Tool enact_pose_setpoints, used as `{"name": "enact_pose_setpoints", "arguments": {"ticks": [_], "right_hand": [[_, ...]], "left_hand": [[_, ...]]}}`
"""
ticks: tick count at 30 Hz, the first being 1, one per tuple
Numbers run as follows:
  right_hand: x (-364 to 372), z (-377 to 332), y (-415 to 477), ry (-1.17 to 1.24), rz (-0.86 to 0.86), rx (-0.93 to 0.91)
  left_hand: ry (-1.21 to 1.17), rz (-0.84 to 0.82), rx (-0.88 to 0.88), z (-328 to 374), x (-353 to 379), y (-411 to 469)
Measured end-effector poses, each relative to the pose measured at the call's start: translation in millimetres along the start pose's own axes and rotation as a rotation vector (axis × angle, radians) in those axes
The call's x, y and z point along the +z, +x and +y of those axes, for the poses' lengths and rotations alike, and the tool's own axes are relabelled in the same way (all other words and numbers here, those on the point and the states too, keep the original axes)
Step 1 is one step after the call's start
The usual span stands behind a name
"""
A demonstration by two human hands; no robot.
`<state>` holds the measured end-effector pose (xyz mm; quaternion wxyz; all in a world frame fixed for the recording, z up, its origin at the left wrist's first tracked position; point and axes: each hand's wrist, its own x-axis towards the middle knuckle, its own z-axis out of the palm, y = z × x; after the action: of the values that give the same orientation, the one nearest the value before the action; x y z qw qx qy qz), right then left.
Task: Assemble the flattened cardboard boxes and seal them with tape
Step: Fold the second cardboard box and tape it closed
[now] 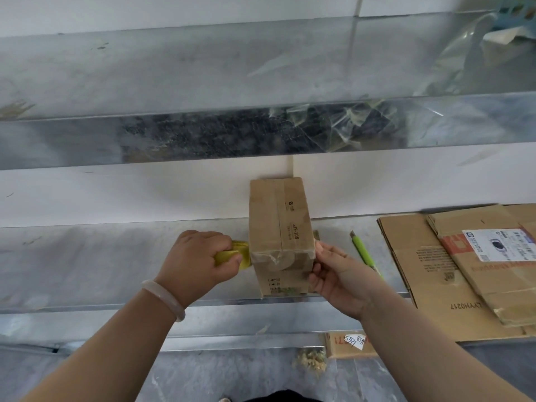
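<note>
I see the box [280,233] standing on the shelf [116,256]. The tape dispenser [235,253] touches the box's left side. A cutter [364,252] lies right of the box, with the flat cardboard stack [429,274] farther right.

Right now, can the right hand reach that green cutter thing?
Probably yes: the green cutter lies uncovered just beside the right hand, nothing between, but that hand must first release the box.
</note>
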<state>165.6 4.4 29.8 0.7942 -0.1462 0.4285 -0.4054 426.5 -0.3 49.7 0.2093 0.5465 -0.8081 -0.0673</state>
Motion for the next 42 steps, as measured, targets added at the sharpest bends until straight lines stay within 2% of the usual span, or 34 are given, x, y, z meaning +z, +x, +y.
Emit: {"name": "enact_pose_setpoints", "arguments": {"ticks": [5,7,9,11,13,15,17,18,21,24,26,29,33,35,37,40,42], "right_hand": [[-3,1,5,0.018,-0.031,0.028],[-3,2,6,-0.005,0.018,0.023],[-5,5,7,-0.126,0.122,-0.058],[-6,8,8,-0.33,0.288,-0.277],[-6,8,3,-0.603,0.368,-0.628],[-1,4,-2,-0.977,0.188,-0.943],[0,6,-1,-1.25,0.002,-1.019],[1,7,1,-1.31,-0.04,-1.021],[-2,10,5,-1.398,-0.012,-1.15],[-6,-1,5,-1.635,0.011,-1.341],[-7,-13,2,-1.798,-0.026,-1.365],[0,-26,-8,-1.952,-0.017,-1.301],[41,-15,-13,-1.99,0.067,-1.374],[55,-1,-8,-2.031,0.054,-1.322],[57,5,-3,-2.041,0.082,-1.304],[52,5,4,-2.002,0.114,-1.409],[50,5,6,-2.042,0.097,-1.407]], "left_hand": [[0.014,0.007,-0.01,-1,3,0],[0.027,0.012,-0.003,0,2,1],[0.042,0.008,0.0,0,1,1],[0.051,0.006,0.001,0,1,1],[0.049,0.006,0.001,0,1,1],[0.036,0.009,-0.005,0,0,1],[0.023,0.003,-0.019,0,1,0],[0.017,-0.003,-0.026,0,1,0],[-0.004,-0.019,-0.041,1,3,-2],[-0.01,-0.032,-0.045,0,3,0],[-0.01,-0.035,-0.047,-1,3,0],[-0.023,-0.022,-0.047,-1,2,-1],[-0.039,-0.015,-0.034,-3,2,0],[-0.048,-0.016,-0.027,-4,2,0],[-0.066,-0.014,-0.022,-4,3,0],[-0.106,-0.026,-0.021,-7,6,0],[-0.137,-0.049,-0.018,-12,6,0]]}}
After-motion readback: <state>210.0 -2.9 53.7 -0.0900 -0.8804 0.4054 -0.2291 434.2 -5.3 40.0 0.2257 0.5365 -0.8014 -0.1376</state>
